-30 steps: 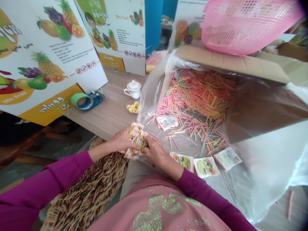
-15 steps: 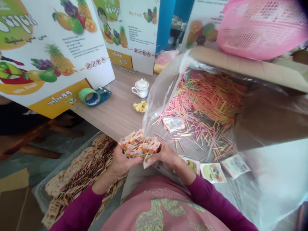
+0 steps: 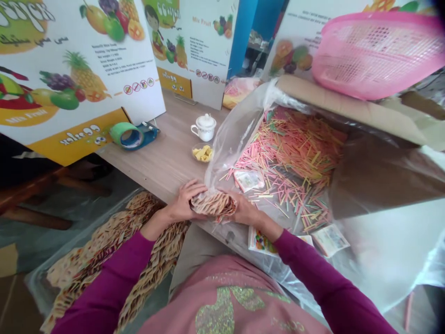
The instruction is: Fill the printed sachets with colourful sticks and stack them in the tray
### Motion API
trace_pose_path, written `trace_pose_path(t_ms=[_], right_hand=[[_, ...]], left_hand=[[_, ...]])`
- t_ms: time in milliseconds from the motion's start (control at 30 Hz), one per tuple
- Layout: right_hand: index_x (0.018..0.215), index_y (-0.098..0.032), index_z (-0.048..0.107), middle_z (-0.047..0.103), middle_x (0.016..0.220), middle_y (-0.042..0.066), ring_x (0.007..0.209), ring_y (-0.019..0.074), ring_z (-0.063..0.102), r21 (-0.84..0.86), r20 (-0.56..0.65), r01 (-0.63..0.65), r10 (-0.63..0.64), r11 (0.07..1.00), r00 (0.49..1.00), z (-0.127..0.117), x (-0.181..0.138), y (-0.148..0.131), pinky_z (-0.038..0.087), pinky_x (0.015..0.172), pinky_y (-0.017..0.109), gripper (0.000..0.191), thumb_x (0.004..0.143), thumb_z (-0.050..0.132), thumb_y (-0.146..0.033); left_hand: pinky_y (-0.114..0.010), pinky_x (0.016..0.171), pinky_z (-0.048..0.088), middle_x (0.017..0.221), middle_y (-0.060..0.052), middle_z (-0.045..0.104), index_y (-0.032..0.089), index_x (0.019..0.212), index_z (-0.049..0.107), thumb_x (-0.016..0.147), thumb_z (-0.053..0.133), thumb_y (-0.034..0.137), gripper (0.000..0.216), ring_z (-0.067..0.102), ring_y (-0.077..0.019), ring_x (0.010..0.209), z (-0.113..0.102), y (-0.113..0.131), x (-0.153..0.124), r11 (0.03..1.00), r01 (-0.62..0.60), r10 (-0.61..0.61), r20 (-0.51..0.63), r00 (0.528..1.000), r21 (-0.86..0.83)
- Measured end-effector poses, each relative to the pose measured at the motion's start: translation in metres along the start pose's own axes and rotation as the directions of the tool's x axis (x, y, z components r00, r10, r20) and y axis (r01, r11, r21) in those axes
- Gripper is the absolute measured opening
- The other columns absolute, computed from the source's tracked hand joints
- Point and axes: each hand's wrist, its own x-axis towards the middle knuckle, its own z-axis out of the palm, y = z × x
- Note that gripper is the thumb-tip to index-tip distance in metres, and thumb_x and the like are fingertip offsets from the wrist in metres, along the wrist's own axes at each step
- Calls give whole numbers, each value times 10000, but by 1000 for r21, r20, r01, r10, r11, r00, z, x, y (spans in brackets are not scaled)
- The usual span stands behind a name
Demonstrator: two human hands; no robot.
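Observation:
My left hand (image 3: pixel 187 202) and my right hand (image 3: pixel 244 208) together grip a folded bundle of small printed sachets (image 3: pixel 213 204), one hand at each end. Below my left forearm, a large heap of joined sachets (image 3: pixel 114 260) lies in a plastic-lined container. Near my right wrist, loose printed packets (image 3: pixel 260 242) rest on clear plastic. Pink, yellow and green sticks (image 3: pixel 288 157) fill the lined cardboard box just beyond my right hand.
A wooden table (image 3: pixel 163 169) holds a white lidded cup (image 3: pixel 205 127), a small dish of yellow pieces (image 3: pixel 202 153) and a tape dispenser (image 3: pixel 134 137). Fruit-printed cartons (image 3: pixel 79 60) stand behind. A pink plastic basket (image 3: pixel 375 55) rests above the box.
The fanned sachets are now pressed into a tighter folded bundle, and my hands have moved apart to its ends. My right forearm now covers part of the loose packets.

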Motion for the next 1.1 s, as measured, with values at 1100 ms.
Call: trace_pose_path(t_ms=[1100], right_hand=[[1612,-225,484,595,1589,173,1476,370,551,-14,43,32,-31,999,999,23,20,2,342,1275,543,1190,565,1039,-341]], left_hand=[[-619,1223,456,1627,-182,524,308,1709,241,514,1047,553,1462,559,-446,1442,-2,23,-40,995,-26,33,-82,996,92]])
